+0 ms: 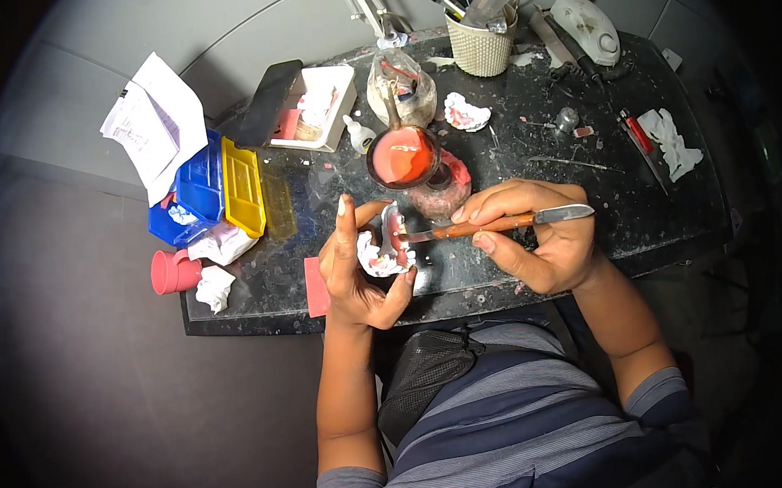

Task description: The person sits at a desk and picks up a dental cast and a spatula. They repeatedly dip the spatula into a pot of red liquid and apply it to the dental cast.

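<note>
My left hand (357, 272) grips a white plaster dental cast (374, 259) with pink wax on it, holding it up over the front of the table. In my right hand (543, 237) is a wax knife (486, 227) with a wooden handle, pinched between thumb and fingers. Its tip reaches the wax on the cast, and a broader metal blade at its other end points right. Just beyond the cast stands a small pan (402, 156) of red-orange wax, above a round pink-stained base (445, 189).
A pink wax sheet (317, 286) lies by my left wrist. Blue and yellow bins (242, 189), a pink mug (174, 272) and a white box (343, 106) stand left. Another cast (466, 112), a tool basket (482, 48) and a red lighter (638, 134) are farther back and right.
</note>
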